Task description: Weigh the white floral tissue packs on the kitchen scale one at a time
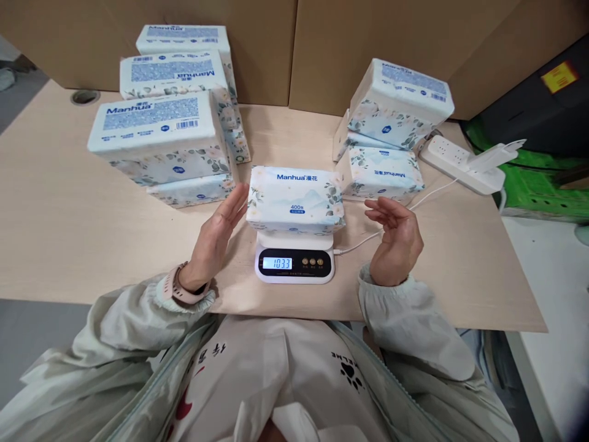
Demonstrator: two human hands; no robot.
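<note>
The person has two hands in view, and one tissue pack [296,196] is placed between them. This pack lies on one small white scale [294,277], which stands on the table [59,239] in front of the person. The left hand [214,242] is open, with its fingers just beside the left end of the pack (whether they touch it, one cannot tell). The right hand [393,242] is also open and holds nothing; its fingers are a little bent and stand apart from the other end.

The scale has one lit display [277,263], showing the digits 1, 0, 3 and 3, and three round buttons [313,262]. One white cable [359,245] comes out from its right side. One pink wristband [177,287] is on the left wrist.

Farther back, the left pile [159,138] shows three packs on top, with others under them (these are partly hidden, so the full count is not sure). The right pile [400,110] shows three packs, one resting above two. Near it lies one white power strip [453,161].
</note>
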